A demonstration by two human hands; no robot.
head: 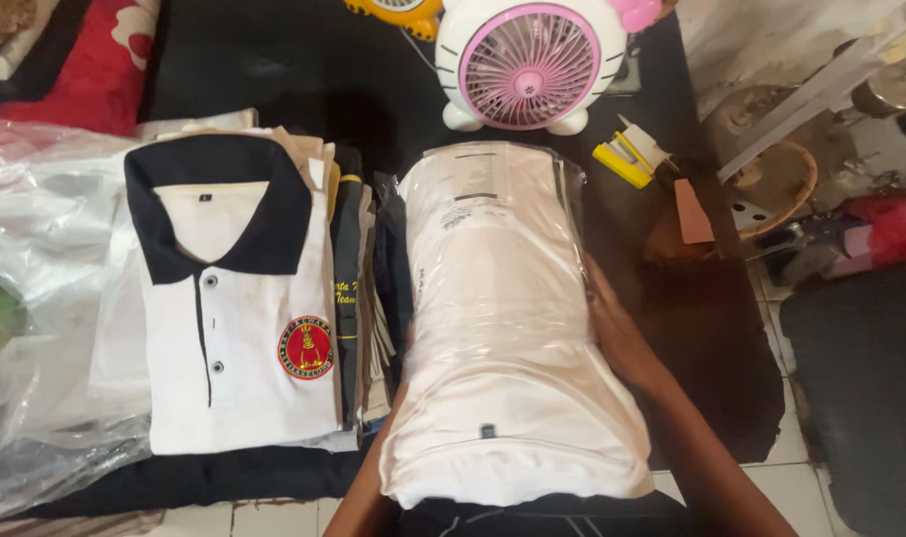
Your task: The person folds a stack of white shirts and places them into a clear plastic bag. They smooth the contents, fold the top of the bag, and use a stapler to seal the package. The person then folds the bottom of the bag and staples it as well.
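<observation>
**Both hands clasp a half-bagged shirt**

The right hand presses flat against the side of a folded white shirt; the left hand is mostly hidden behind the other side. A clear plastic bag already sheathes the far half; the near end remains bare. A stack of folded polo shirts lies just beside it, unbagged.

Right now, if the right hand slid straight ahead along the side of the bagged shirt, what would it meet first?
The right hand lies against the bagged white shirt, pointing away from the person. Straight ahead is bare dark cloth, then probably the yellow stapler; the pink fan stands slightly left of that line. Depth is unclear.
</observation>
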